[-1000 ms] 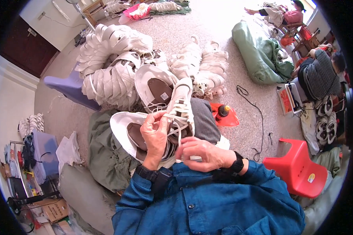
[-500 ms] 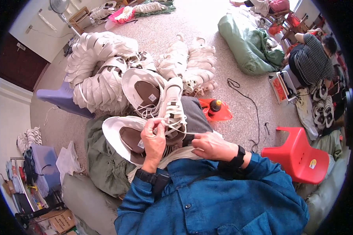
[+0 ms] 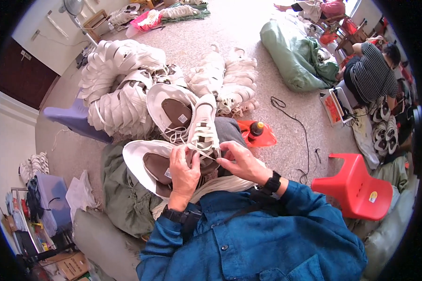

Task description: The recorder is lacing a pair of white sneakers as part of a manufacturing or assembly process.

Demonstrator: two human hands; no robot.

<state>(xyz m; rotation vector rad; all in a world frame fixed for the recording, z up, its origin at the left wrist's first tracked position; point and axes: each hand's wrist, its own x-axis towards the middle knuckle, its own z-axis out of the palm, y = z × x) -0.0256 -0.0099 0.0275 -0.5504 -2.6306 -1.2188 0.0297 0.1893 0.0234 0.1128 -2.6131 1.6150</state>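
I see the left hand (image 3: 184, 172) closed, pinching white lace (image 3: 205, 154); the shoe (image 3: 205, 112) lies just ahead of both hands; the right hand (image 3: 244, 162) is half-curled near its edge, grip unclear to me.

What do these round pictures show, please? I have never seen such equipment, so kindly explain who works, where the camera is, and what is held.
No machine is used: a person works barehanded. A fisheye camera worn on the head looks down, so straight edges bend. The left hand pinches a pale lace on a light-coloured shoe upper; the right hand is at its edge, its exact hold unclear. Two more uppers lie just left of it. Beyond is a large stack of pale uppers; a red stool stands at right.
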